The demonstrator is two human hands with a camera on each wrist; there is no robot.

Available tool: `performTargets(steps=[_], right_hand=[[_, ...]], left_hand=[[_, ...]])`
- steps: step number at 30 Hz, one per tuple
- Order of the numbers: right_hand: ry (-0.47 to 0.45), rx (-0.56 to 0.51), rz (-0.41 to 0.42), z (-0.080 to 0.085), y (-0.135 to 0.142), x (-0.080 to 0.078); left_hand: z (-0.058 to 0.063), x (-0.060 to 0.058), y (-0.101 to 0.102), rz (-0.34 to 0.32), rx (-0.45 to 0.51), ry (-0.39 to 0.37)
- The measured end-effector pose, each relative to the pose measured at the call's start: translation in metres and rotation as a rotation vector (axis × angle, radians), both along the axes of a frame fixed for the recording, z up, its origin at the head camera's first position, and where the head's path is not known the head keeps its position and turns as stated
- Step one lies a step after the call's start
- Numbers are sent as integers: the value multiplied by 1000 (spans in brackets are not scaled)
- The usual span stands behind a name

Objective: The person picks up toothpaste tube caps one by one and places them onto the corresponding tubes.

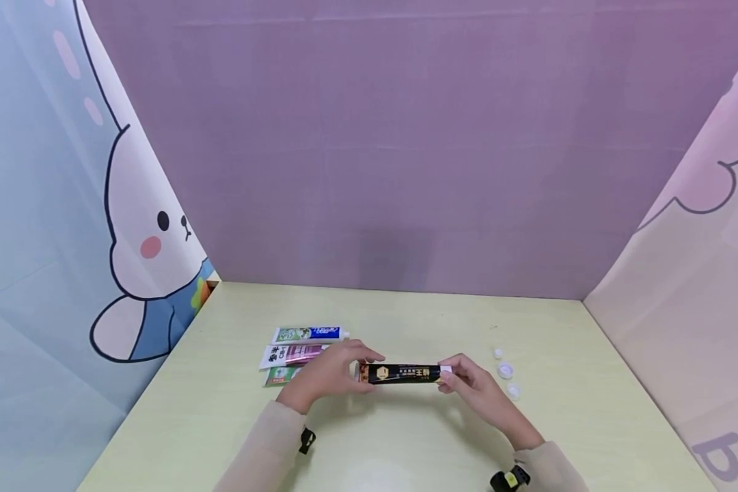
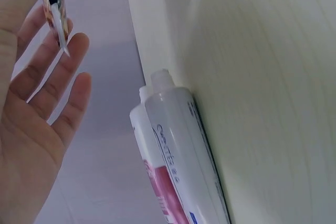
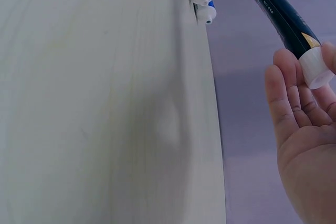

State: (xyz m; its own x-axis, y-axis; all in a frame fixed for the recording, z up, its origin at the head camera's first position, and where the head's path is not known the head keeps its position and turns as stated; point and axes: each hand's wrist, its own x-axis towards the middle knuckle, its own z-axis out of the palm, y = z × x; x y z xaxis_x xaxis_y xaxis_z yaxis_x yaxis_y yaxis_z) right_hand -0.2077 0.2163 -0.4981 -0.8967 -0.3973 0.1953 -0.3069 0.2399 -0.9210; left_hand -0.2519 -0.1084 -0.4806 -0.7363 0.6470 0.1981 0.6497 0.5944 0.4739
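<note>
A black toothpaste tube [image 1: 406, 373] with gold markings is held sideways above the table between both hands. My left hand [image 1: 332, 372] pinches its flat crimped end between thumb and fingers; that end [image 2: 59, 19] shows edge-on in the left wrist view. At the other end, my right hand [image 1: 476, 391] grips the white cap [image 3: 315, 69] with thumb and fingertips. The cap sits on the tube's neck. Close by the left hand lie a blue-and-white tube [image 1: 310, 334], a purple-and-white tube [image 1: 301, 354] and a green tube [image 1: 279, 376], the latter two partly hidden by that hand.
Right of the right hand, a small white cap [image 1: 498, 353], a larger round cap [image 1: 505, 371] and another white cap [image 1: 513, 391] lie in a row on the pale wooden table [image 1: 418, 451]. A purple cloth [image 1: 393, 150] hangs behind the table, with printed cloths at both sides.
</note>
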Motion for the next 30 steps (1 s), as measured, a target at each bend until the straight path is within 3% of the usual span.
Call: performTargets(steps=[11, 17, 25, 30], right_hand=[[-74, 6, 26, 4, 9, 3], [-54, 79, 31, 5, 13, 3], [86, 242, -32, 14, 10, 9], [164, 275, -62, 19, 9, 12]], left_hand=[[1, 4, -1, -28, 42, -21], [3, 6, 1, -30, 37, -4], [4, 6, 3, -42, 6, 29], [1, 9, 5, -40, -5, 19]])
